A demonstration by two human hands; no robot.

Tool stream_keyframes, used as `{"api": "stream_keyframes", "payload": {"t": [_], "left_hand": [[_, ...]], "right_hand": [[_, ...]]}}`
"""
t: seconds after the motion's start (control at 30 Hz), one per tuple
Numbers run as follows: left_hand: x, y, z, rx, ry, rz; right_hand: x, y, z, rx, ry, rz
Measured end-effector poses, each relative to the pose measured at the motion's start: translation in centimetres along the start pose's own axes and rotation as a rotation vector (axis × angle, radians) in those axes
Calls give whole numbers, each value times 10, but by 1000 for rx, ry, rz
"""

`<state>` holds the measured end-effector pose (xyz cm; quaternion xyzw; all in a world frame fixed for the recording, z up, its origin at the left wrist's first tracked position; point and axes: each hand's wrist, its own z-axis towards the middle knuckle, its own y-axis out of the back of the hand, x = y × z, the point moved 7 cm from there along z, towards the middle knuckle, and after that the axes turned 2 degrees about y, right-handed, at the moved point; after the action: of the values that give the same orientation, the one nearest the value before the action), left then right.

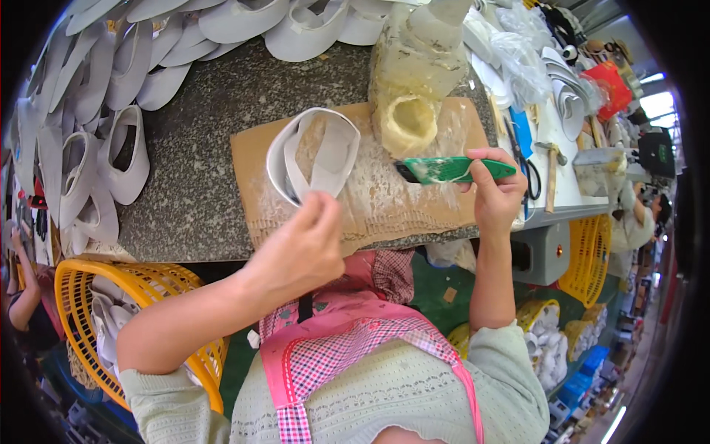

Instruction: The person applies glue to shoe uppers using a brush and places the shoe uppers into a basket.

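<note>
My left hand (pixel 307 233) pinches the near edge of a white shoe upper (pixel 276 164), a curved loop-shaped piece standing over a sheet of brown cardboard (pixel 414 214). In my right hand (pixel 497 189) is a green-handled brush (pixel 455 170), held level with its dark bristle end toward the left. Whitish strands of glue cling to the brush. Just beyond the brush, a glue-crusted, yellowish translucent container (pixel 407 81) rests on the cardboard, its round mouth toward me. Dried white smears cover much of the cardboard.
More white uppers (pixel 133 159) are piled along the table's left and far sides. A yellow basket (pixel 74 296) with white pieces stands below left. To the right lie scissors (pixel 529 174), a hammer (pixel 552 174) and plastic bags (pixel 518 55). Another yellow basket (pixel 588 259) is at right.
</note>
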<state>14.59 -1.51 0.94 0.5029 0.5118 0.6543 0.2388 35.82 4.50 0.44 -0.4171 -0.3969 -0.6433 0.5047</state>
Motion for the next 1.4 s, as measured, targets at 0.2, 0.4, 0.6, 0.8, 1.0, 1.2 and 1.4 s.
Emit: {"api": "stream_keyframes", "payload": {"t": [0.2, 0.4, 0.6, 0.8, 1.0, 1.2, 1.4], "left_hand": [[-7, 1, 16, -121, 7, -56], [-10, 15, 2, -491, 25, -297], [-11, 3, -28, -540, 90, -348], [13, -26, -62, -407, 494, -401], [-2, -51, -80, -477, 543, -595], [-11, -65, -93, -580, 520, -613], [-14, -66, -96, -636, 469, -575]], "right_hand": [[1, -98, -2, 89, -22, 10], [11, -118, -7, 176, 418, -400], [14, -130, 12, 254, 381, -364], [12, -129, -17, 555, -66, -119], [16, -179, -30, 608, 471, -167], [21, -188, -42, 584, 801, -308], [21, -193, -23, 652, 782, -221]]}}
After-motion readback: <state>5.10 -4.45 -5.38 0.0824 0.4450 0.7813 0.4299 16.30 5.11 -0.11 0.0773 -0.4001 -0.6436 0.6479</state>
